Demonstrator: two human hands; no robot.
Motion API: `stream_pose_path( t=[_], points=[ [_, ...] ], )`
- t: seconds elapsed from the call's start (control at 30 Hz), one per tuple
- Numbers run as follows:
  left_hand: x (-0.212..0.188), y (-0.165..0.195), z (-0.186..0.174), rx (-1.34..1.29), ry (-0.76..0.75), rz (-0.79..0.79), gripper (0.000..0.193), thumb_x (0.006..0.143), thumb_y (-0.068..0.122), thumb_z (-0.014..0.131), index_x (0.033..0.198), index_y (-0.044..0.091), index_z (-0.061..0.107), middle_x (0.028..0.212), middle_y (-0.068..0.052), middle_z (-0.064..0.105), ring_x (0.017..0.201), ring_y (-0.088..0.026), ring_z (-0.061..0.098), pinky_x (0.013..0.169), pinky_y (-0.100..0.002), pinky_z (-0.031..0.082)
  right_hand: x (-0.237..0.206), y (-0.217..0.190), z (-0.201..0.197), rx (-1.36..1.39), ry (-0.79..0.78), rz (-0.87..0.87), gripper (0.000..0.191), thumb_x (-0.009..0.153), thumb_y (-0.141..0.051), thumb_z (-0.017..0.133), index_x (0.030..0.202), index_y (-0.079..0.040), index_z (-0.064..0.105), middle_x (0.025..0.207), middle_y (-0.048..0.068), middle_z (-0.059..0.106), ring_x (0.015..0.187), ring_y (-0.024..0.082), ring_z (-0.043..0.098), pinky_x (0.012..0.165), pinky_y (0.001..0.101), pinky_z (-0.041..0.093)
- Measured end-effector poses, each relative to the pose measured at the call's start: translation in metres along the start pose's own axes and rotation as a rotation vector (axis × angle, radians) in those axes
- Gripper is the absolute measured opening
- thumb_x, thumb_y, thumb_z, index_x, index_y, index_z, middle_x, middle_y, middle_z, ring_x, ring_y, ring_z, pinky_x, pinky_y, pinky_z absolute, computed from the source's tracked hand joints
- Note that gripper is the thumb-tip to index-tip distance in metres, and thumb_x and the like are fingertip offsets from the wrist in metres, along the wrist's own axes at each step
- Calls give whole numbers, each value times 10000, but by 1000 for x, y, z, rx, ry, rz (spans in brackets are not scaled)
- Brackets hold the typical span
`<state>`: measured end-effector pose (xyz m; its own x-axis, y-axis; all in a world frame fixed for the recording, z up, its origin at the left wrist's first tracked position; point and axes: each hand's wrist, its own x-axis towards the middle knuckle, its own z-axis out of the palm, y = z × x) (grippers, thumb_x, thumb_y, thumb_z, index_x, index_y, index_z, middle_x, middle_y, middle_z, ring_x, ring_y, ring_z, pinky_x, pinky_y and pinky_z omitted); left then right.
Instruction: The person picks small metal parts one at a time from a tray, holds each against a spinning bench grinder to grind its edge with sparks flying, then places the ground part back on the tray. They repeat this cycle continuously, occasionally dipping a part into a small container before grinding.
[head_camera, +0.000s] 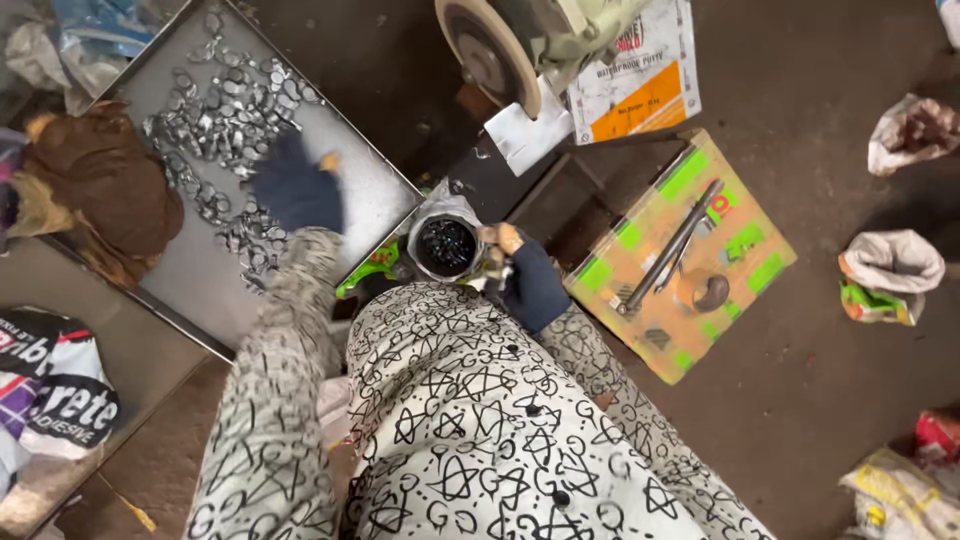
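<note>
Shiny metal rings (225, 110) on a dull steel tray (375, 195) — dark knit-cloth gloves (worn fingertips) (295, 188).

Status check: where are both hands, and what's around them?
Left hand gloved, blurred, over metal pieces in tray. Right hand gloved, beside round container. Grinding wheel just beyond.

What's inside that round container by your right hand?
The round container holds a heap of small dark, shiny pieces, filling it near the rim. Their exact kind is too small to tell, and anything beneath the top layer is hidden. The right hand is beside it.

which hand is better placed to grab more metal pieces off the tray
Left. The left hand already hovers over the metal pieces on the tray; the right hand is beside the bag.
</note>
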<state>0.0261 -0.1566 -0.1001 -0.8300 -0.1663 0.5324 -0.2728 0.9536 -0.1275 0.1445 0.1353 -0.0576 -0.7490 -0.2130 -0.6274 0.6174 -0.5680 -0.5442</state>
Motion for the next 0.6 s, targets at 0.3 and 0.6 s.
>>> stream_pose_path(
  t=[0.3,0.6],
  points=[
    [-32,50,-67,-1666,-793,-372,246,1014,88,645,1258,81,677,1138,-52,728,983,-135,669,828,-269,554,17,-51,49,-947,-123,-383,312,1048,-234,632,1243,10,632,955,1,702,868,65,634,793,259,536],
    [41,114,-108,-965,-229,395,355,976,284,718,1279,99,703,983,-102,673,889,-277,657,744,-430,499,27,-134,50,-1704,256,-986,309,989,-348,739,1174,-103,704,930,102,720,781,267,707,666,386,550]
  ],
)
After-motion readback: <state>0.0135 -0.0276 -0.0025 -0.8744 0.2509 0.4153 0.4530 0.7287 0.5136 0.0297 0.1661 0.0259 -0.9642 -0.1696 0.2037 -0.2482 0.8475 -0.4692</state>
